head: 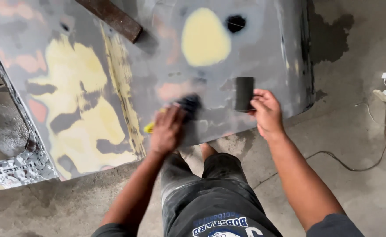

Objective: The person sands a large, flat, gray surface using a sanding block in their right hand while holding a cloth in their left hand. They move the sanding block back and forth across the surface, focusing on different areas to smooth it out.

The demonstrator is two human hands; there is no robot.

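Head view, looking down on a grey car body panel (228, 57) lying flat w/ large yellow filler patches, pinkish spots & one black spot near top edge. Left hand (167, 130) is pressed palm-down on the panel near its lower edge, fingers closed over a dark sanding pad (189, 105); pad & hand are motion-blurred, a bit of yellow shows at the wrist side, what it is can't be told. Right hand (266, 112) grips a black rectangular block (244, 93) by its right edge, thumb & fingers closed on it; block sits against the panel surface just right of the pad, the two apart. Rusty metal bar (114, 17) rests across panel top. Person's dark, dusty trousers visible below, one bare foot at panel edge. Concrete floor (359, 175), damp stains, w/ white cable & plug (384, 94) at right, well apart from hands.
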